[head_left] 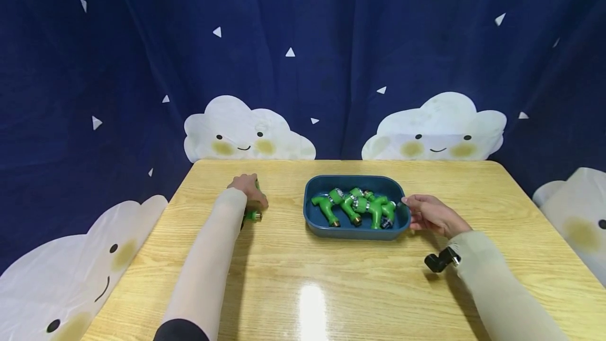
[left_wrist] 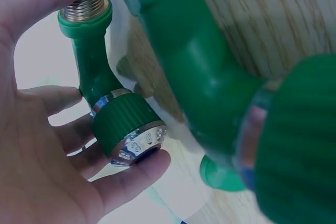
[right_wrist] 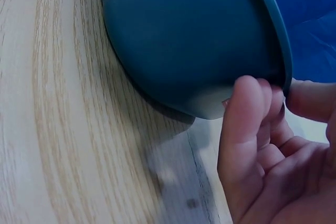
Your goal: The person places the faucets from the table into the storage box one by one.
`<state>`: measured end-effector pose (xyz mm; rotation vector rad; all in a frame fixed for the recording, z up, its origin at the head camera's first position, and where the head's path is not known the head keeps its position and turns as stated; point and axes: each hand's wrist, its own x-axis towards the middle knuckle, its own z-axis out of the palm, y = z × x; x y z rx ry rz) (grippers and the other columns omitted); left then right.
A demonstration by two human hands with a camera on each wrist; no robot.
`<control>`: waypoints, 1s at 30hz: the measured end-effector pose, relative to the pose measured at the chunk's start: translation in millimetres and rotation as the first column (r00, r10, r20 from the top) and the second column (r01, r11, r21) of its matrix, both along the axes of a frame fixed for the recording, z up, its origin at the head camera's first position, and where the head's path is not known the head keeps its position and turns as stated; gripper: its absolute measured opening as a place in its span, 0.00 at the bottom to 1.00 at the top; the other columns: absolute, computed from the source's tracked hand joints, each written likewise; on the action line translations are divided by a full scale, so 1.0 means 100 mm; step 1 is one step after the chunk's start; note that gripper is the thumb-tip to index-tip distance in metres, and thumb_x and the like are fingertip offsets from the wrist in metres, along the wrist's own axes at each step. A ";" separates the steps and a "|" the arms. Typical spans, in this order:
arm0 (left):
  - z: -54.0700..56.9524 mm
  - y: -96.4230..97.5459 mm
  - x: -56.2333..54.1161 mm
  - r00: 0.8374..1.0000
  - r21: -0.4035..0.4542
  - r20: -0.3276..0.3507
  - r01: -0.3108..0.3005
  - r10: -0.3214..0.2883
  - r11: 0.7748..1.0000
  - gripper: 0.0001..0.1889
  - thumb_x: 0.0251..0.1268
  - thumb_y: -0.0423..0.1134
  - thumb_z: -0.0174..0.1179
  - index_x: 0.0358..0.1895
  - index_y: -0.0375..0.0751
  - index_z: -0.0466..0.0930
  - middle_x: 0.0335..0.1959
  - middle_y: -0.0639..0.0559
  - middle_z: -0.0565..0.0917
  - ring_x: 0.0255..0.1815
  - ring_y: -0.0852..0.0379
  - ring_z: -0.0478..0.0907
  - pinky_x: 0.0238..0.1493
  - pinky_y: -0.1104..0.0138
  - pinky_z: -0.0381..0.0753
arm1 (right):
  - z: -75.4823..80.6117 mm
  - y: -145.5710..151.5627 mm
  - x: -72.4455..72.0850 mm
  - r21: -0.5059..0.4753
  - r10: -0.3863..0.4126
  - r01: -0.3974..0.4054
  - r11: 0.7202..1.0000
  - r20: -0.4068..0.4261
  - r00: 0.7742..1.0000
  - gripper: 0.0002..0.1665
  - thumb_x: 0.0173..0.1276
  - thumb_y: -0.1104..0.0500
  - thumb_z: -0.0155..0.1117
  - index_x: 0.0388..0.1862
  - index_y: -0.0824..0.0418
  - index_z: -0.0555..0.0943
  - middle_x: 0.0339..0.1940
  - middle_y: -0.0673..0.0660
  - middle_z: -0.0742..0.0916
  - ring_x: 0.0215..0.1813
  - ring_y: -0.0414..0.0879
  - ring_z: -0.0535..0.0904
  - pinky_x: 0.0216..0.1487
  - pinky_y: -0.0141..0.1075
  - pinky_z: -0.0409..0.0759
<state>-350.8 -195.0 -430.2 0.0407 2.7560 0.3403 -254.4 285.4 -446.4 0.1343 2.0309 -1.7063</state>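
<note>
My left hand (head_left: 247, 189) is at the left of the table, its fingers curled round a green pipe fitting (left_wrist: 94, 72). In the left wrist view this fitting has a brass-coloured threaded end near the thumb and a ribbed collar with a silver ring by the fingertips. A second green fitting (left_wrist: 194, 61) looms close to that camera; whether the hand touches it I cannot tell. At the right, my right hand (head_left: 433, 214) pinches the rim of a dark blue tray (head_left: 357, 233) between thumb and fingers. Several green fittings (head_left: 326, 207) lie heaped in the tray.
The light wooden table (head_left: 284, 278) bears the tray near its middle. A navy curtain (head_left: 322, 67) with white clouds hangs behind and at both sides. A small black device (head_left: 440, 260) is strapped at the right wrist.
</note>
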 end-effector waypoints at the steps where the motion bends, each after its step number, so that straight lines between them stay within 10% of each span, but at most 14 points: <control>1: 0.00 0.00 0.01 1.000 -0.004 -0.006 0.003 -0.003 1.000 0.45 0.49 0.57 0.74 0.68 0.40 0.67 0.62 0.35 0.73 0.63 0.33 0.70 0.54 0.45 0.79 | -0.01 0.00 0.00 -0.001 -0.004 0.004 1.000 0.002 1.000 0.15 0.80 0.49 0.50 0.44 0.61 0.72 0.25 0.47 0.81 0.27 0.36 0.80 0.32 0.31 0.85; 30: 0.28 0.05 0.12 0.998 0.065 -0.019 0.061 -0.060 0.996 0.53 0.58 0.56 0.68 0.80 0.40 0.48 0.75 0.35 0.65 0.75 0.32 0.60 0.69 0.45 0.71 | 0.01 -0.01 0.00 0.001 -0.012 0.012 1.000 0.016 1.000 0.14 0.80 0.50 0.49 0.41 0.59 0.71 0.25 0.47 0.83 0.27 0.37 0.81 0.33 0.31 0.86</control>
